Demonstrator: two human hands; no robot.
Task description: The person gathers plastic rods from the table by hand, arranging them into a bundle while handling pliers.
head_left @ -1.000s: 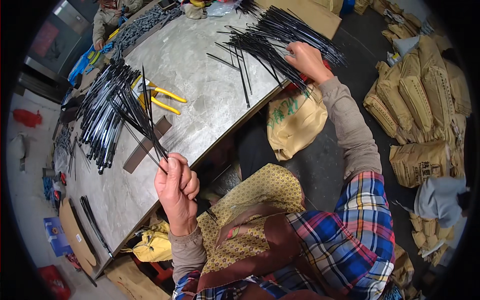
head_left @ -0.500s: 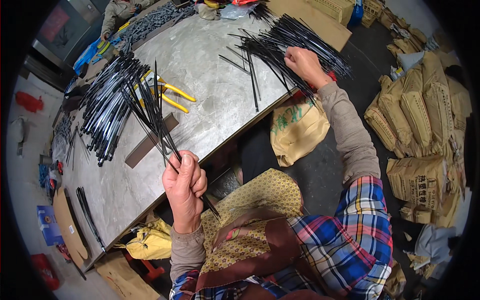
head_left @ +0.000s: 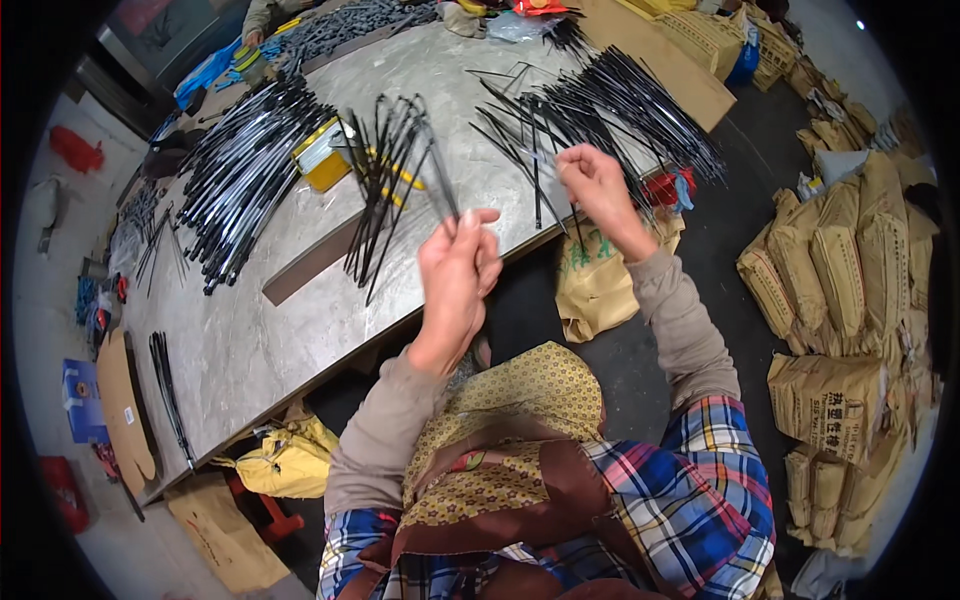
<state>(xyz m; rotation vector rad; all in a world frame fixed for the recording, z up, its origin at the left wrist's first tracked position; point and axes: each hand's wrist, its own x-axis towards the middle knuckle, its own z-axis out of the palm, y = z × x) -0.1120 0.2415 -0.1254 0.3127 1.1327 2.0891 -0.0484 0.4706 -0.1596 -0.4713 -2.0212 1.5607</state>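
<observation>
My left hand (head_left: 458, 275) is raised over the table's near edge, thumb and fingers pinched on blurred black cable ties (head_left: 442, 165) that point up and away from me. Just left of it, a loose fan of black cable ties (head_left: 375, 215) overlaps the yellow-handled pliers (head_left: 408, 178). My right hand (head_left: 603, 195) is closed in a pinch at the near side of the right-hand pile of black cable ties (head_left: 640, 115); whatever lies between its fingertips is too small to make out. Several stray ties (head_left: 510, 140) lie left of that pile.
A large heap of cable ties (head_left: 255, 170) lies at left, beside a brown bar (head_left: 312, 262) and a yellow box-like thing (head_left: 325, 165). A thin bundle (head_left: 170, 395) rests near the left corner. Brown paper sacks (head_left: 835, 240) are stacked at right. Another person's hand (head_left: 254, 38) shows far left.
My left hand has moved up and right; most of the ties it held now appear spread beside it over the pliers. My right hand has drawn back slightly from the pile. The view has shifted.
</observation>
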